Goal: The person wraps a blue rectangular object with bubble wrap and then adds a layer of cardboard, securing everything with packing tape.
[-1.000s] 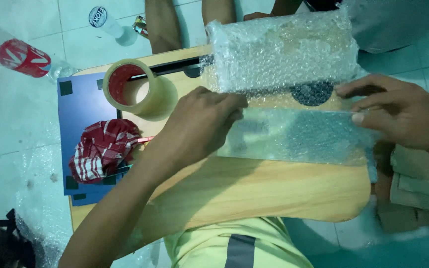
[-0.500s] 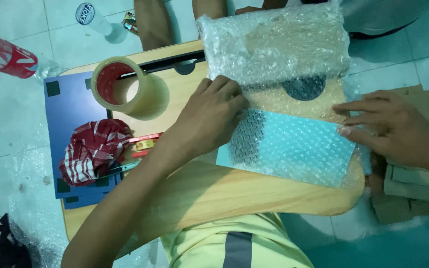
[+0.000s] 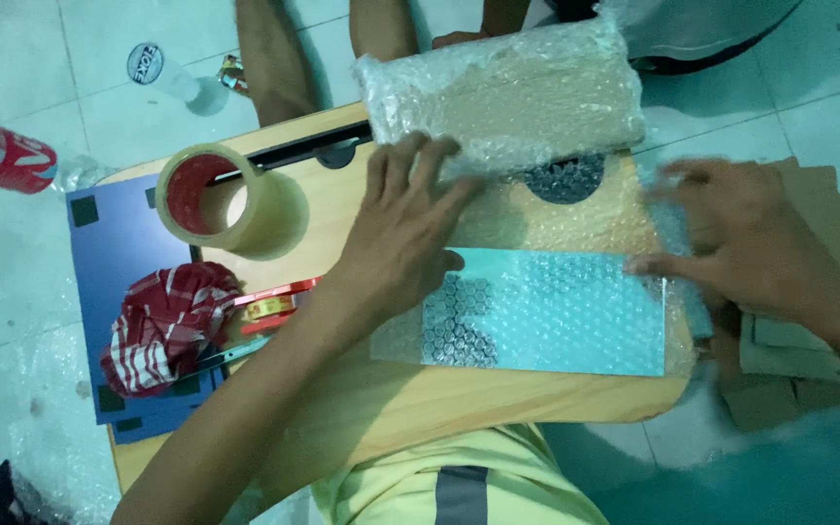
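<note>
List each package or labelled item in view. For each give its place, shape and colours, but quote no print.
Bubble-wrapped parcel: top centre of wooden table, blocky, tan under clear wrap.
Red-labelled bottle: floor, far left, lying down.
Round cap: floor, top left, white with dark print.
Tape roll: table's left, tan with red core.

Pale tiled floor under low wooden table.

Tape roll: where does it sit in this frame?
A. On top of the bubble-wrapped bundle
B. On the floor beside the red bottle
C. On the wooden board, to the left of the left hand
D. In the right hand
C. The tape roll stands on the wooden board, to the left of the left hand, which presses the bubble wrap sheet.
</note>
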